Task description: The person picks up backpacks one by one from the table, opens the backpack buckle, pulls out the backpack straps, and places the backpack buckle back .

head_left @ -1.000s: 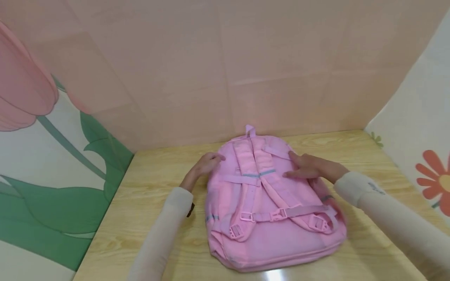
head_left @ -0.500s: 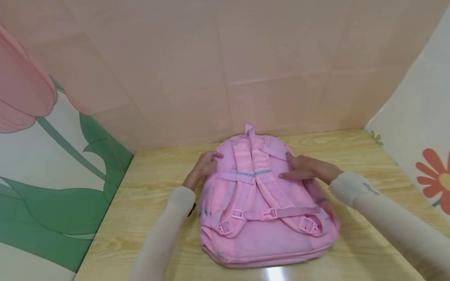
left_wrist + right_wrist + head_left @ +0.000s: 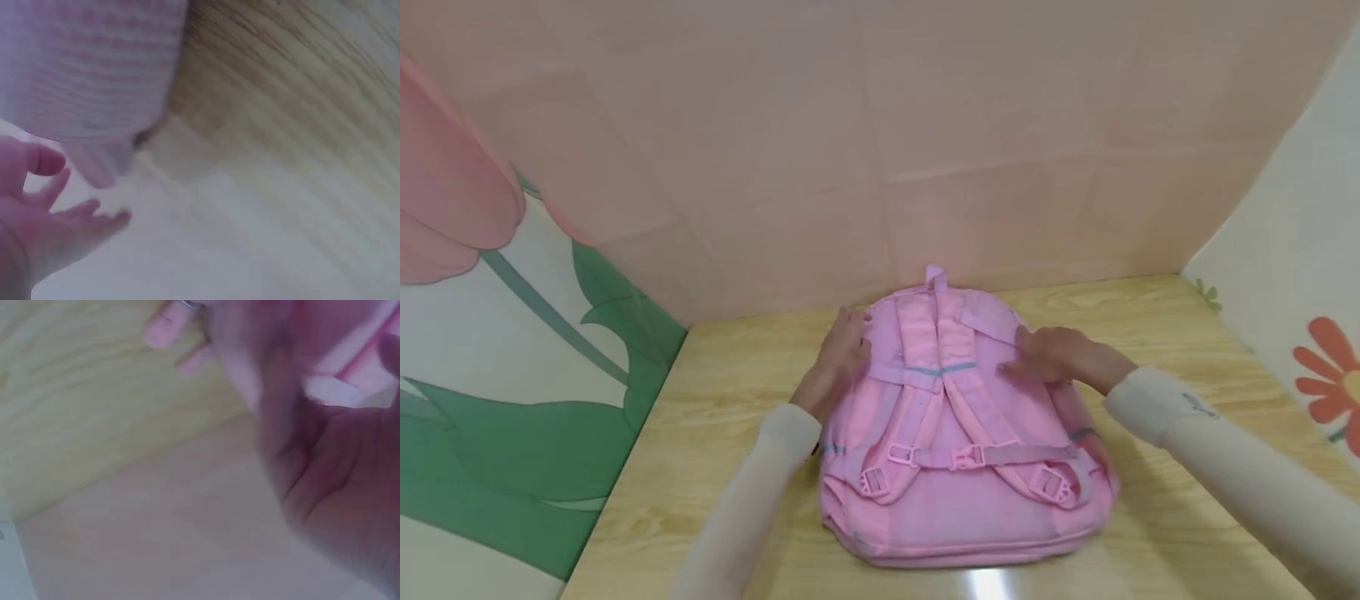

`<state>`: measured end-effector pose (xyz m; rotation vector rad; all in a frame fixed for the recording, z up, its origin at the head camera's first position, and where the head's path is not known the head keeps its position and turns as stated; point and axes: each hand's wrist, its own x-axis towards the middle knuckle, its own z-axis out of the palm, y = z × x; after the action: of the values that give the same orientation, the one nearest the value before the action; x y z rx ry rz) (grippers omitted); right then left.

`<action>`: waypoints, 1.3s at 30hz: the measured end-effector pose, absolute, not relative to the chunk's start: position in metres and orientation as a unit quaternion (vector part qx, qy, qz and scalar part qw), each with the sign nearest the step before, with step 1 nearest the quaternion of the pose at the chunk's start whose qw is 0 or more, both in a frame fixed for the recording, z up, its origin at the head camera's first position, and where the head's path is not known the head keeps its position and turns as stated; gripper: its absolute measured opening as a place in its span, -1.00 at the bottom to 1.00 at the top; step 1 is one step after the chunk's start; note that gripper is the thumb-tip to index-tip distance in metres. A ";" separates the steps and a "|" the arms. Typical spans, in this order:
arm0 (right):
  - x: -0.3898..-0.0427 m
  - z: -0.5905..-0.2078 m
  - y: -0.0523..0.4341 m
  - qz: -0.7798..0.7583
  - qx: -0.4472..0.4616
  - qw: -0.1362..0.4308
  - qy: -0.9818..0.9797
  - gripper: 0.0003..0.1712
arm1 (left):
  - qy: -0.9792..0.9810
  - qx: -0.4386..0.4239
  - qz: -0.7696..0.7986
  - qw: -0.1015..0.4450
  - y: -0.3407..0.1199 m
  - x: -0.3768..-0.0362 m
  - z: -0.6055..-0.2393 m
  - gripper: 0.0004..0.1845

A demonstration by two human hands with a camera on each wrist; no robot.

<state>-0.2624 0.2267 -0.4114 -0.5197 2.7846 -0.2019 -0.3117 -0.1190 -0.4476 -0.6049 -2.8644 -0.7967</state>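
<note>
A pink backpack (image 3: 985,508) lies on the wooden table with its straps up and its top loop pointing at the back wall. A chest strap with a buckle (image 3: 967,457) runs across its back panel. My left hand (image 3: 842,354) is along the bag's upper left side, and the left wrist view shows that hand (image 3: 53,228) with its fingers spread beside the pink fabric (image 3: 94,75). At the upper right side is my right hand (image 3: 1056,358), thumb over the back panel and fingers toward the edge. The right wrist view shows this hand (image 3: 344,469) blurred, right at the bag.
The wooden table (image 3: 700,433) extends around the backpack. Behind it rises a pinkish wall (image 3: 1000,150), close to the bag's top loop. Flower-patterned walls (image 3: 1262,275) flank the table. Pink tabs (image 3: 165,328), one with a metal ring, hang from the bag in the right wrist view.
The backpack has shifted left and slightly toward the back wall, turning a little straighter. My left hand has slid up its side and turned, fingers now pointing away. The right hand stays at the right edge.
</note>
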 end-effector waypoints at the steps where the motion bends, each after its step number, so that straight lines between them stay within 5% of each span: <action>1: -0.260 -0.407 0.227 -0.048 -0.184 0.121 0.974 -0.12 | -0.945 -0.221 -0.229 0.080 -0.115 -0.308 -0.445 -0.57; 5: -0.243 -0.394 0.220 -0.017 -0.250 -0.045 0.967 -0.50 | -0.932 -0.303 -0.149 0.130 -0.095 -0.278 -0.433 -0.43; 10: -0.204 -0.392 0.208 -0.061 -0.376 -0.153 0.912 -0.82 | -0.901 -0.405 -0.136 0.074 -0.074 -0.218 -0.425 -0.50; 17: -0.159 -0.401 0.189 -0.110 -0.456 -0.105 0.877 -0.87 | -0.871 -0.485 -0.081 -0.021 -0.064 -0.165 -0.425 -0.54; 22: -0.149 -0.412 0.181 -0.112 -0.478 -0.059 0.869 -0.85 | -0.867 -0.495 -0.049 -0.022 -0.061 -0.154 -0.431 -0.56; 39: -0.149 -0.439 0.186 -0.142 -0.477 -0.161 0.852 -0.77 | -0.886 -0.444 -0.134 0.014 -0.059 -0.152 -0.435 -0.67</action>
<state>-0.1490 0.1860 -0.4390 -1.6764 2.9915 -0.4995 -0.1518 -0.0590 -0.4351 -1.3820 -2.7578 -0.4179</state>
